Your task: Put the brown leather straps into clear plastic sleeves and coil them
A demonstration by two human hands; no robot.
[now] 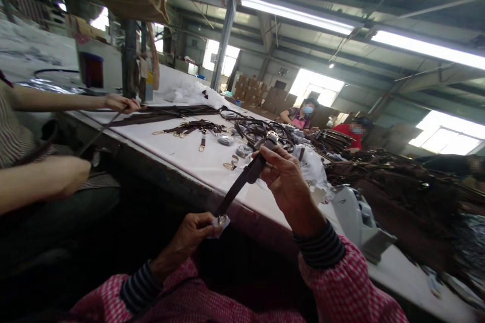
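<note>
A dark brown strap [238,186] stretches between my two hands over the near edge of the table. My right hand [282,176] is closed around its upper end, where a metal buckle [272,136] shows above the fingers. Lower down, my left hand [193,234] pinches the other end, which has a metal ring [221,220] and a small piece of clear plastic [223,229] around it. Short straps with metal clasps [202,141] lie on the white table [182,154] beyond my hands.
Coiled straps and plastic wrapping [314,166] lie behind my right hand. A white device [352,212] and a brown pile [401,202] are on the right. At left, a person's hand [123,104] holds long straps [162,112]. Other people sit across the table.
</note>
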